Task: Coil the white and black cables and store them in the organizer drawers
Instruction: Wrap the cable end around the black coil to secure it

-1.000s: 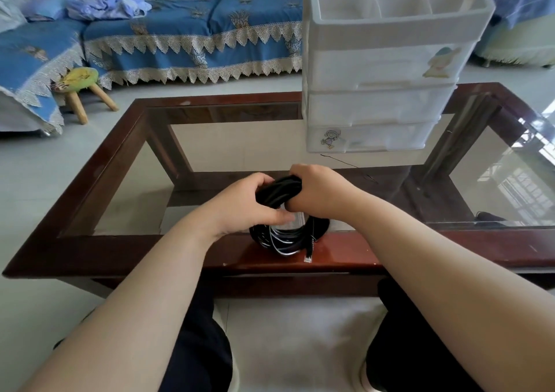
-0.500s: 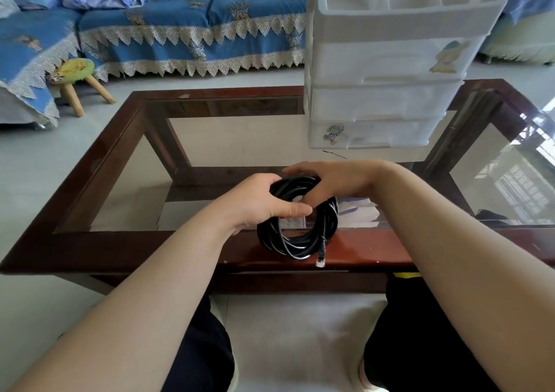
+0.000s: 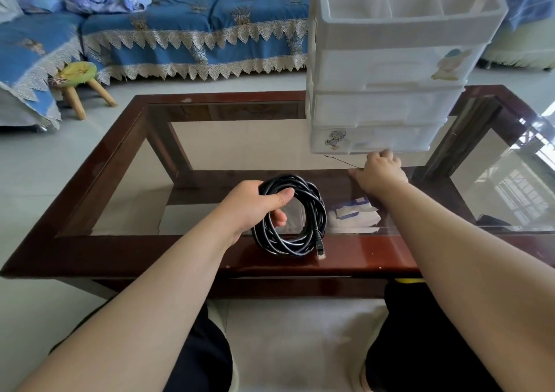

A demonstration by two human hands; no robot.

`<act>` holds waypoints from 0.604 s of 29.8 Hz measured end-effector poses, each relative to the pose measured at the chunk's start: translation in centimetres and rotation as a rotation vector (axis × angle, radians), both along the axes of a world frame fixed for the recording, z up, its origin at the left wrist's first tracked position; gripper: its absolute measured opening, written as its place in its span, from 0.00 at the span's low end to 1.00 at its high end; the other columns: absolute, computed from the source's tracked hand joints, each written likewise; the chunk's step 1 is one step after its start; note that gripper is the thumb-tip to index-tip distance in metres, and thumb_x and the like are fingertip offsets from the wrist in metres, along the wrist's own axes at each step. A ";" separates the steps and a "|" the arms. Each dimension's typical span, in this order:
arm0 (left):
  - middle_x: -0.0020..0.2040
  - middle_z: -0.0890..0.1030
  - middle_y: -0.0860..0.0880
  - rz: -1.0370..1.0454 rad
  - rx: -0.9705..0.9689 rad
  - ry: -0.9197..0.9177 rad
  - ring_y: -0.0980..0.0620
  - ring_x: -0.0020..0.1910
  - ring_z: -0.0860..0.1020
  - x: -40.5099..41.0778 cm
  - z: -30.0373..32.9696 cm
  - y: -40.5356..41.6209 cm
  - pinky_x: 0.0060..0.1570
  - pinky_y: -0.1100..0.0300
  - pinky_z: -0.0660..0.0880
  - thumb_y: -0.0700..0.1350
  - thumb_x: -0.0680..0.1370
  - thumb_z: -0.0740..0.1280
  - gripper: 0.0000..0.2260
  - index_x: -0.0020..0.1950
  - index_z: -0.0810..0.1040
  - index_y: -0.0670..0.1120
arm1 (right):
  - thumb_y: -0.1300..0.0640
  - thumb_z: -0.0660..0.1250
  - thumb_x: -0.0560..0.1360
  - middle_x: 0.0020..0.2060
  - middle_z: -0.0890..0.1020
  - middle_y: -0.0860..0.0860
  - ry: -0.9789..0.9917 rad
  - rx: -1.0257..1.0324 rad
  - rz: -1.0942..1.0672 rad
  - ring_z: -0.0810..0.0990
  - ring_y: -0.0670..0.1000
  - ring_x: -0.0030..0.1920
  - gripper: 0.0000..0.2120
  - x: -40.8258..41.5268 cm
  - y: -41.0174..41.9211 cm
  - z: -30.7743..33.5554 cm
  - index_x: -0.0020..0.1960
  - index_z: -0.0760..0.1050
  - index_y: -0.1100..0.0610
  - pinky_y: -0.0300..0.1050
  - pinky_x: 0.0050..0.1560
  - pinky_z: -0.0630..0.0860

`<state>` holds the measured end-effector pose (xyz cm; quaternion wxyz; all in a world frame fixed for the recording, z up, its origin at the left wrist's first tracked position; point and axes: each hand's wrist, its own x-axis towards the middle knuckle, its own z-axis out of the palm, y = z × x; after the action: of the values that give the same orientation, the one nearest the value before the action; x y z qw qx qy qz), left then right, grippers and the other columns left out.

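The left hand (image 3: 252, 208) is gripping the finished black cable coil (image 3: 292, 216); the right hand (image 3: 380, 172), fingers hidden, is reaching the organizer's bottom drawer (image 3: 372, 139). Storing remains.

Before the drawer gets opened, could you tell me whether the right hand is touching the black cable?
Apart. The head view shows the right hand up by the organizer, with bare table between it and the black cable.
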<state>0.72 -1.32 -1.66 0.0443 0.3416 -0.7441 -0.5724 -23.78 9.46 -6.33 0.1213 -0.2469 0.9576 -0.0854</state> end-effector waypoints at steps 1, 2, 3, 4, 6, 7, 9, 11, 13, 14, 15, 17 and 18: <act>0.36 0.85 0.47 -0.003 0.021 0.006 0.52 0.33 0.82 0.1 0.0 0.0 0.51 0.49 0.79 0.53 0.76 0.69 0.12 0.51 0.79 0.45 | 0.43 0.60 0.78 0.66 0.67 0.60 0.017 -0.033 -0.006 0.66 0.62 0.65 0.28 0.1 0.0 -0.2 0.68 0.64 0.62 0.56 0.59 0.69; 0.37 0.85 0.48 -0.001 0.028 0.011 0.53 0.32 0.80 0.1 0.0 -0.1 0.49 0.51 0.79 0.52 0.77 0.69 0.11 0.51 0.79 0.44 | 0.44 0.60 0.78 0.64 0.69 0.60 0.029 -0.059 -0.010 0.69 0.62 0.64 0.26 0.2 -0.1 -0.4 0.67 0.65 0.62 0.55 0.56 0.70; 0.36 0.84 0.49 0.017 0.032 0.017 0.54 0.30 0.79 0.1 -0.1 -0.2 0.48 0.51 0.79 0.51 0.76 0.69 0.11 0.49 0.79 0.43 | 0.46 0.59 0.79 0.62 0.72 0.60 0.040 -0.066 -0.006 0.71 0.62 0.61 0.22 0.3 -0.2 -0.6 0.64 0.66 0.62 0.53 0.52 0.70; 0.33 0.82 0.49 0.047 0.040 0.023 0.53 0.28 0.78 0.1 -0.2 -0.3 0.47 0.50 0.79 0.51 0.76 0.70 0.12 0.44 0.78 0.42 | 0.48 0.58 0.80 0.60 0.74 0.60 0.051 -0.059 0.001 0.74 0.62 0.58 0.19 0.5 -0.3 -0.7 0.62 0.68 0.62 0.51 0.47 0.70; 0.30 0.77 0.48 0.108 0.088 0.029 0.52 0.26 0.75 0.0 -0.3 -0.6 0.47 0.49 0.79 0.53 0.75 0.71 0.17 0.39 0.76 0.40 | 0.50 0.57 0.81 0.53 0.78 0.60 0.059 -0.043 0.015 0.77 0.60 0.49 0.16 0.8 -0.3 -0.6 0.57 0.72 0.62 0.48 0.42 0.69; 0.28 0.75 0.49 0.139 0.128 0.038 0.52 0.26 0.74 -0.1 -0.4 -0.6 0.44 0.50 0.79 0.55 0.74 0.71 0.18 0.41 0.76 0.39 | 0.50 0.57 0.80 0.48 0.79 0.59 0.044 -0.056 0.018 0.77 0.59 0.45 0.16 1.2 -0.3 -0.2 0.54 0.73 0.62 0.47 0.40 0.69; 0.26 0.73 0.50 0.199 0.216 0.060 0.53 0.25 0.72 -0.2 -0.3 -0.6 0.35 0.56 0.78 0.58 0.72 0.70 0.22 0.44 0.77 0.37 | 0.50 0.58 0.80 0.43 0.80 0.58 -0.024 -0.193 0.021 0.77 0.59 0.42 0.16 2.2 -0.5 1.1 0.51 0.75 0.63 0.47 0.40 0.70; 0.25 0.71 0.51 0.233 0.248 0.063 0.53 0.24 0.71 -0.2 -0.3 -0.6 0.33 0.58 0.76 0.64 0.67 0.68 0.27 0.43 0.78 0.38 | 0.51 0.59 0.79 0.40 0.81 0.60 -0.086 -0.434 0.072 0.78 0.59 0.41 0.16 3.9 -0.8 3.1 0.48 0.76 0.64 0.48 0.40 0.73; 0.24 0.72 0.51 0.238 0.217 0.045 0.52 0.25 0.71 -0.4 -0.6 -0.7 0.39 0.56 0.75 0.70 0.64 0.64 0.31 0.41 0.77 0.40 | 0.50 0.60 0.79 0.34 0.81 0.56 -0.159 -0.611 0.163 0.77 0.53 0.34 0.15 6.6 -0.8 5.2 0.44 0.76 0.60 0.45 0.37 0.73; 0.24 0.72 0.52 0.241 0.197 0.043 0.51 0.25 0.72 -0.5 -0.8 -0.8 0.41 0.54 0.74 0.72 0.63 0.63 0.32 0.41 0.76 0.41 | 0.50 0.61 0.78 0.31 0.80 0.52 -0.192 -0.641 0.215 0.76 0.50 0.30 0.13 8.0 -0.6 6.0 0.41 0.76 0.57 0.43 0.35 0.73; 0.24 0.73 0.52 0.252 0.181 0.047 0.50 0.26 0.72 -0.6 -1.0 -0.8 0.42 0.53 0.73 0.73 0.64 0.62 0.32 0.40 0.76 0.42 | 0.50 0.62 0.78 0.29 0.79 0.50 -0.215 -0.638 0.260 0.74 0.47 0.27 0.12 9.3 -0.5 6.6 0.39 0.75 0.54 0.41 0.33 0.72; 0.24 0.74 0.52 0.274 0.150 0.064 0.48 0.28 0.73 -0.8 -1.5 -0.9 0.44 0.51 0.73 0.72 0.70 0.62 0.30 0.39 0.76 0.42 | 0.49 0.63 0.76 0.27 0.79 0.48 -0.239 -0.577 0.317 0.73 0.44 0.24 0.11 11.5 -0.3 6.8 0.37 0.74 0.51 0.40 0.31 0.71; 0.24 0.74 0.52 0.277 0.137 0.068 0.48 0.29 0.73 -0.9 -1.6 -0.7 0.44 0.51 0.73 0.70 0.72 0.62 0.29 0.40 0.77 0.42 | 0.48 0.63 0.76 0.28 0.80 0.48 -0.232 -0.534 0.336 0.75 0.45 0.27 0.11 12.3 -0.3 6.6 0.38 0.74 0.51 0.41 0.31 0.71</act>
<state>-0.13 -1.98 -3.24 0.1246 0.4238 -0.6470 -0.6215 -11.53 9.17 0.23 0.1731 -0.4130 0.8272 -0.3395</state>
